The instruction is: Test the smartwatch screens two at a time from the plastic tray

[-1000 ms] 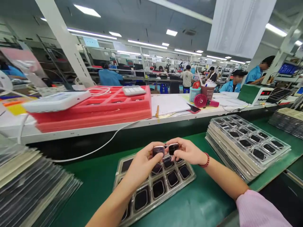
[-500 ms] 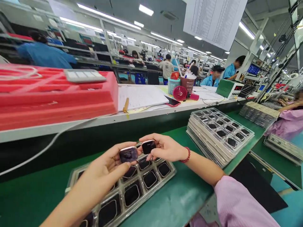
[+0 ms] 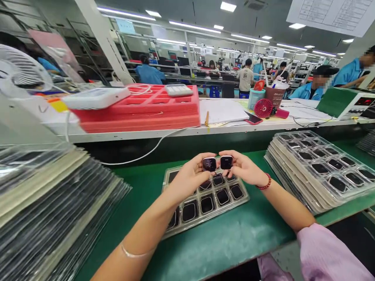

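Side by side above a clear plastic tray [image 3: 202, 216], my two hands each hold a square smartwatch. My left hand [image 3: 193, 171] grips one watch [image 3: 209, 164] by its edges, its dark screen showing small lines of text. Pinched between thumb and fingers of my right hand [image 3: 243, 168] is the other watch [image 3: 226, 162], with a short line of text on its screen. A narrow gap separates the two watches. Several dark square watches sit in the tray's compartments below, partly covered by my hands and left forearm.
A tall stack of trays [image 3: 304, 179] with watches stands at the right, and another tray stack [image 3: 43, 210] at the left. Behind, a shelf holds a red foam block [image 3: 140, 119], papers [image 3: 224, 111], a pink fan [image 3: 263, 108] and a green instrument [image 3: 335, 103]. A white cable hangs down.
The view has swung left, so the left tray stack and a white fan now show. Both watches remain held; they face the camera more squarely, with a clearer gap between them.
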Available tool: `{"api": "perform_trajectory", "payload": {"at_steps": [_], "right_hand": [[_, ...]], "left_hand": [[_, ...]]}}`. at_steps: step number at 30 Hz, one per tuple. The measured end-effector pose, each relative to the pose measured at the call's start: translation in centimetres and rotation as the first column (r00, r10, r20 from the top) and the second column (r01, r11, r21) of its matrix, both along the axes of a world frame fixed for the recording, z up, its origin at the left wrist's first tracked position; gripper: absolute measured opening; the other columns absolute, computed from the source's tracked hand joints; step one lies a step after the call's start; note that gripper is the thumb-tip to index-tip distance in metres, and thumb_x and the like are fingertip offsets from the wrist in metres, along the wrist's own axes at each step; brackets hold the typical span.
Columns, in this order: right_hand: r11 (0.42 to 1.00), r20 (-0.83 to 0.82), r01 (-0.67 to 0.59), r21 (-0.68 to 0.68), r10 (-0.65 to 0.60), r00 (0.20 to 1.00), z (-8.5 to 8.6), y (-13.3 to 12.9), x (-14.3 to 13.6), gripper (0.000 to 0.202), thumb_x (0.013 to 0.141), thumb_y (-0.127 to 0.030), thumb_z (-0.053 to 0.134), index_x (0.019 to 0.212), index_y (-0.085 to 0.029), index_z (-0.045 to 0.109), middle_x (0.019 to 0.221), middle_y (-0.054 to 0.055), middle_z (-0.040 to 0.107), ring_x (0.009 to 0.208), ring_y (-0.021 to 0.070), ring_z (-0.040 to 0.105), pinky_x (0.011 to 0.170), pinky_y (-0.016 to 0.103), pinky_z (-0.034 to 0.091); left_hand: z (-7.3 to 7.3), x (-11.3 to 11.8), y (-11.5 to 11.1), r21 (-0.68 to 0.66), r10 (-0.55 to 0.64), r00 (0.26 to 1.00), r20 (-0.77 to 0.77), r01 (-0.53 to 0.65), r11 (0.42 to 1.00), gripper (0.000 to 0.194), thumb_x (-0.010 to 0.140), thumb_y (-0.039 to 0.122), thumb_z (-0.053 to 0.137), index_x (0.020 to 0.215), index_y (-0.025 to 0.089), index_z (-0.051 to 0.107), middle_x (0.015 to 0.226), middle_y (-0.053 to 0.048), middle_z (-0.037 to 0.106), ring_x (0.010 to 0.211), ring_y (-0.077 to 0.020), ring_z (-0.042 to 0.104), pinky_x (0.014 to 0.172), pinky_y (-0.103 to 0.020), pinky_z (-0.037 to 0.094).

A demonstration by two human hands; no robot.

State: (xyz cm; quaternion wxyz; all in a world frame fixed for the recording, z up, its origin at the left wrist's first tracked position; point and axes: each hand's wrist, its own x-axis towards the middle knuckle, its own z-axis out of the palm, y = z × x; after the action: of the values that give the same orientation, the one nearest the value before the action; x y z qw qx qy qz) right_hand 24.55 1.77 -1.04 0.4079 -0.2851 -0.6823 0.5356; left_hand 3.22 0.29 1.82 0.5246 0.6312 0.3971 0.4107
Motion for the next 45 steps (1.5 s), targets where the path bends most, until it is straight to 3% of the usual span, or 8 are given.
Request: {"api": "perform_trajectory", "payload": {"at_steps": [8, 12, 22, 27, 29, 35, 40, 45], "right_hand": [[0.999, 0.041, 0.027, 0.039, -0.029, 0.999, -0.03, -0.32, -0.27, 0.052, 0.078, -0.009, 0.054, 0.129, -0.017, 0.05, 0.11, 0.007, 0.066, 0.081, 0.012, 0.07, 0.068, 0.024, 0.058], [0.994, 0.059, 0.096, 0.057, -0.099, 0.993, -0.21, -0.1, -0.42, 0.044, 0.081, -0.013, 0.053, 0.125, -0.015, 0.054, 0.101, 0.005, 0.067, 0.074, 0.0117, 0.069, 0.065, 0.024, 0.058], [0.998, 0.013, 0.048, 0.04, -0.049, 0.999, -0.24, -0.11, -0.65, 0.057, 0.072, -0.005, 0.051, 0.128, -0.017, 0.05, 0.116, 0.009, 0.068, 0.078, 0.0101, 0.069, 0.066, 0.022, 0.057], [0.999, 0.047, 0.033, 0.033, -0.034, 0.998, -0.08, -0.31, -0.72, 0.054, 0.077, -0.006, 0.051, 0.129, -0.017, 0.048, 0.117, 0.009, 0.068, 0.078, 0.0098, 0.069, 0.068, 0.022, 0.057], [0.999, 0.056, 0.025, 0.036, -0.027, 0.998, -0.04, -0.32, -0.72, 0.054, 0.077, -0.006, 0.052, 0.129, -0.018, 0.048, 0.117, 0.009, 0.068, 0.077, 0.0095, 0.069, 0.068, 0.022, 0.057], [0.999, 0.036, 0.041, 0.019, -0.041, 0.999, 0.01, -0.18, -0.6, 0.057, 0.074, -0.004, 0.05, 0.129, -0.017, 0.048, 0.116, 0.008, 0.066, 0.079, 0.0095, 0.069, 0.067, 0.02, 0.057], [1.0, 0.033, 0.016, -0.004, -0.016, 0.999, -0.08, -0.26, -0.68, 0.058, 0.074, -0.004, 0.05, 0.131, -0.017, 0.047, 0.116, 0.008, 0.066, 0.079, 0.0096, 0.069, 0.069, 0.021, 0.057], [1.0, -0.004, 0.01, -0.013, -0.01, 1.0, -0.18, 0.05, -0.41, 0.061, 0.074, -0.005, 0.05, 0.133, -0.018, 0.044, 0.12, 0.009, 0.065, 0.08, 0.0107, 0.069, 0.066, 0.021, 0.058]], "left_hand": [[-0.79, 0.22, 0.17, 0.062, 0.047, 0.999, -0.019, -0.046, 0.997, 0.042, 0.071, 0.03, 0.068, 0.11, 0.016, 0.062, 0.091, -0.005, 0.07, 0.079, -0.0203, 0.067, 0.074, -0.033, 0.053], [-0.82, 0.27, 0.16, 0.073, 0.017, 1.0, -0.017, -0.016, 0.997, 0.05, 0.067, 0.026, 0.068, 0.116, 0.017, 0.059, 0.099, -0.007, 0.071, 0.091, -0.0232, 0.068, 0.077, -0.033, 0.053], [-0.51, -0.06, 0.15, 0.064, 0.021, 0.998, -0.061, -0.017, 0.998, 0.057, 0.069, 0.035, 0.072, 0.121, 0.017, 0.058, 0.104, -0.009, 0.072, 0.097, -0.0271, 0.068, 0.08, -0.038, 0.055], [-0.68, -0.05, 0.37, 0.046, 0.061, 0.996, -0.06, -0.059, 0.997, 0.05, 0.073, 0.048, 0.071, 0.111, 0.016, 0.063, 0.093, -0.008, 0.072, 0.075, -0.0223, 0.067, 0.064, -0.033, 0.055], [-0.67, -0.06, 0.45, 0.043, 0.062, 0.996, -0.06, -0.06, 0.997, 0.049, 0.072, 0.045, 0.072, 0.111, 0.017, 0.063, 0.092, -0.007, 0.072, 0.073, -0.0217, 0.067, 0.061, -0.032, 0.054], [-0.68, -0.08, 0.5, 0.064, 0.019, 0.999, -0.049, -0.015, 0.998, 0.055, 0.066, 0.036, 0.075, 0.115, 0.016, 0.061, 0.105, -0.011, 0.073, 0.099, -0.0277, 0.069, 0.086, -0.039, 0.055], [-1.04, -0.18, 0.68, 0.021, 0.042, 0.998, -0.038, -0.041, 0.999, 0.053, 0.071, 0.042, 0.073, 0.115, 0.015, 0.062, 0.102, -0.011, 0.074, 0.085, -0.0246, 0.07, 0.075, -0.036, 0.056], [-0.65, -0.23, 0.52, -0.052, 0.001, 1.0, 0.0, -0.001, 0.999, 0.072, 0.063, 0.026, 0.07, 0.133, 0.013, 0.053, 0.108, -0.012, 0.072, 0.087, -0.0232, 0.069, 0.062, -0.027, 0.052]]}}
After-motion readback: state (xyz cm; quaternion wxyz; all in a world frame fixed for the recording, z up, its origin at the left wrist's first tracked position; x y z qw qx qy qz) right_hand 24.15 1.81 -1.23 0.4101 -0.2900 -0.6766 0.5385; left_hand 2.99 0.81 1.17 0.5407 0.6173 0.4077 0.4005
